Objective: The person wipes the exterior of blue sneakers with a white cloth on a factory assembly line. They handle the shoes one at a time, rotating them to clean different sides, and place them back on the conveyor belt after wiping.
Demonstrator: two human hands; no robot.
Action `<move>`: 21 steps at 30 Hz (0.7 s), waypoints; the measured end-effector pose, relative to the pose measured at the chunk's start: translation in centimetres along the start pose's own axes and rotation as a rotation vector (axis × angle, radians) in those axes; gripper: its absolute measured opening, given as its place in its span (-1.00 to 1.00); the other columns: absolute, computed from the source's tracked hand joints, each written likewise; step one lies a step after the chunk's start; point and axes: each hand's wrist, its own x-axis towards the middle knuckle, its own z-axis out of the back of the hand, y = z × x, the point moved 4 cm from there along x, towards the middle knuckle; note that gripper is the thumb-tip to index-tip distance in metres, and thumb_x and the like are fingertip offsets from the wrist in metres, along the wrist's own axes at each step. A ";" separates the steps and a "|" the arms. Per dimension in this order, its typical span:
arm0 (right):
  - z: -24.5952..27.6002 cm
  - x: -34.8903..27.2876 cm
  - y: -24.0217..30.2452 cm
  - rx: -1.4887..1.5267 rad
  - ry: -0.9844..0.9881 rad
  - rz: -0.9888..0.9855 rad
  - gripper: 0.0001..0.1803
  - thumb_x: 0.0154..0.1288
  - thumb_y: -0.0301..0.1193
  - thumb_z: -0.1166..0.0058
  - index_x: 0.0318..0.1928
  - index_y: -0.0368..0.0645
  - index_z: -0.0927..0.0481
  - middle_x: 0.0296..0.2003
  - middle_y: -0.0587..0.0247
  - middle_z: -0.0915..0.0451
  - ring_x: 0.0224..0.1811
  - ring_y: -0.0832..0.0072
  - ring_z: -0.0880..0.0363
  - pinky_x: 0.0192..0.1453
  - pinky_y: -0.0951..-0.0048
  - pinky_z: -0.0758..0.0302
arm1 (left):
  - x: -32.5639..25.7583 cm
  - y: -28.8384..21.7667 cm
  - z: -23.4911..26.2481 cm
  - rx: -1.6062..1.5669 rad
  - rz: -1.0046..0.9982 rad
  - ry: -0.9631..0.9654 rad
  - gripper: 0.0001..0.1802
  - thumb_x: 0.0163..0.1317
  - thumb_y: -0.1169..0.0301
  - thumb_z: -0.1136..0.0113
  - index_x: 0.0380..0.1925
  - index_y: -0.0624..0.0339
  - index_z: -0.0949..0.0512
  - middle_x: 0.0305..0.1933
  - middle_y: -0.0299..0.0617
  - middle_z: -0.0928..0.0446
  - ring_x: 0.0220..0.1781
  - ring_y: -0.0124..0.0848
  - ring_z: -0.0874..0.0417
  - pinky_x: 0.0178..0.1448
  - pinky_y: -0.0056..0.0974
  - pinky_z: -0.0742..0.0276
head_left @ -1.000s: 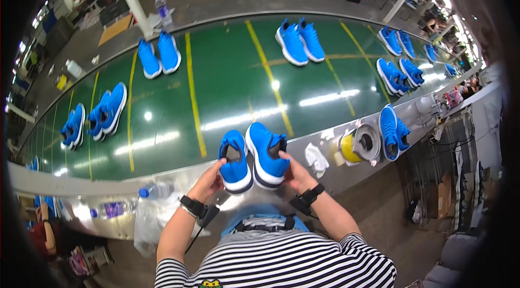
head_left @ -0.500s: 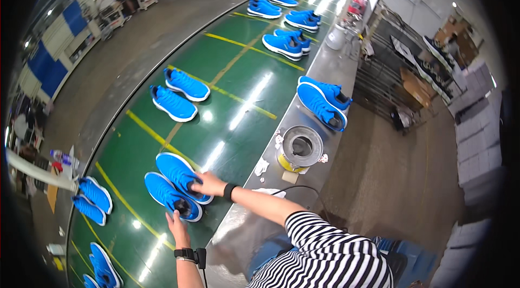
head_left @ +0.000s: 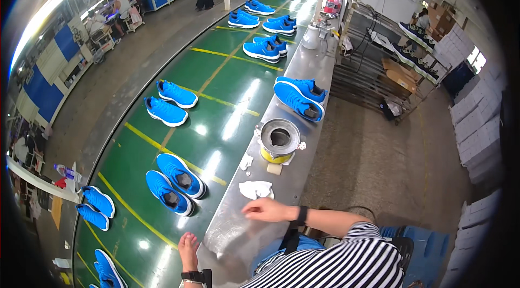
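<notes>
Head view: the right hand hovers flat and empty, fingers loosely spread, over the steel ledge, just short of a crumpled white cloth; the left hand rests open and empty at the near edge of the green conveyor belt. The nearest pair of blue sneakers lies on the belt, apart from both hands, beyond the left hand and to the left of the right hand. A round metal can stands on the ledge beyond the cloth, with a second blue pair further along.
</notes>
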 end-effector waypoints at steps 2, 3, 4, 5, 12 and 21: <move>4.3 -4.7 0.6 -0.061 -0.151 -0.082 -0.76 0.23 -0.36 -0.12 -0.15 -0.22 -0.61 -0.40 0.30 -0.62 -0.38 0.64 -0.50 -0.25 0.54 -0.45 | -2.3 1.6 -0.4 0.005 0.006 -0.040 -0.54 0.26 0.18 -0.11 0.07 0.19 -0.40 -0.01 -0.13 -0.48 0.02 -0.30 -0.50 0.03 -0.16 -0.45; 6.5 -6.7 0.9 -0.026 -0.295 -0.123 -0.81 0.23 -0.37 -0.11 -0.22 -0.22 -0.64 -0.47 0.31 -0.62 -0.42 0.65 -0.51 -0.29 0.55 -0.46 | -3.4 2.0 -0.7 0.011 0.009 -0.064 -0.54 0.26 0.19 -0.12 0.07 0.20 -0.40 0.00 -0.12 -0.47 0.02 -0.30 -0.50 0.03 -0.17 -0.46; 9.1 -8.6 0.0 -0.044 -0.399 -0.168 -0.82 0.24 -0.37 -0.11 -0.27 -0.22 -0.64 -0.52 0.35 -0.61 -0.46 0.66 -0.53 -0.34 0.55 -0.47 | -5.0 1.8 -1.7 0.000 0.018 -0.087 -0.55 0.26 0.23 -0.11 0.08 0.23 -0.39 0.01 -0.10 -0.47 0.02 -0.30 -0.51 0.03 -0.19 -0.46; 11.5 -9.6 -0.4 -0.043 -0.504 -0.224 -0.83 0.24 -0.37 -0.10 -0.31 -0.23 -0.64 -0.55 0.37 -0.60 -0.49 0.67 -0.52 -0.38 0.56 -0.47 | -6.4 1.4 -2.5 0.007 -0.010 -0.102 -0.54 0.26 0.24 -0.11 0.08 0.25 -0.38 0.01 -0.10 -0.47 0.02 -0.30 -0.50 0.04 -0.18 -0.47; 26.2 -10.7 -1.5 -0.072 -0.705 -0.187 -0.77 0.24 -0.33 -0.16 -0.44 -0.25 -0.60 -0.67 0.45 -0.48 -0.61 0.76 -0.38 -0.52 0.62 -0.31 | -11.1 -5.4 -17.5 0.157 -0.190 0.196 -0.48 0.23 0.34 -0.09 0.19 0.28 -0.33 0.08 -0.11 -0.46 0.12 -0.33 -0.47 0.17 -0.24 -0.39; 47.6 -3.3 -6.6 -0.219 -0.866 0.009 -0.78 0.11 -0.34 -0.28 -0.44 -0.25 -0.58 -0.59 0.32 -0.53 -0.55 0.61 -0.46 -0.44 0.52 -0.40 | -7.7 -9.6 -53.1 0.569 -0.151 0.803 -0.17 0.21 0.19 -0.20 0.34 0.28 -0.02 0.29 0.12 -0.24 0.30 -0.15 -0.32 0.36 -0.17 -0.21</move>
